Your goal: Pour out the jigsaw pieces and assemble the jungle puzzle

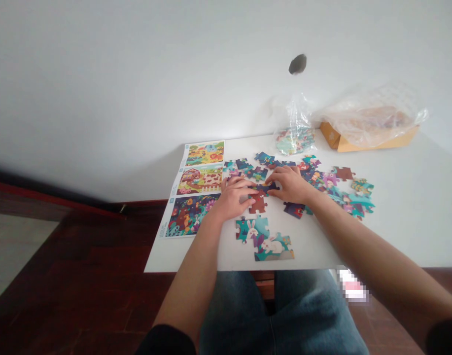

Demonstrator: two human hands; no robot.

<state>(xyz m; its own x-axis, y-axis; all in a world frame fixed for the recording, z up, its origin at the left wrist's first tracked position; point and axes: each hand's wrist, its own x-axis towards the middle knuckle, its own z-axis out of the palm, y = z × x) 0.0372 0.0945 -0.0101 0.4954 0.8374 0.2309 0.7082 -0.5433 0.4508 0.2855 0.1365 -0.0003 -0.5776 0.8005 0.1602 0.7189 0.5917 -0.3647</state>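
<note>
Jigsaw puzzle pieces [263,188] lie spread across the middle of the white tabletop [406,231]. At the far left, a printed sheet [199,180] showing three illustrated scenes, stacked one above another, lies flat, just beside the left hand [235,197]. That hand's fingers [244,183] stretch open over the pieces, resting on them, though whether they pinch one cannot be told. Nearer the tabletop's front edge, rabbit-patterned pieces [264,241] lie below the hands. Between the hands sits a brown piece [258,203], with a dark blue piece [264,188] just above it. The right hand's fingers [279,176] curve down onto that dark blue piece, and any grip is unclear. Farther right, a loose band of colourful pieces [340,190] fans out. Behind them stands a clear plastic bag [295,140] holding more pieces, then an orange cardboard box [331,135] under crumpled plastic [369,118].
</note>
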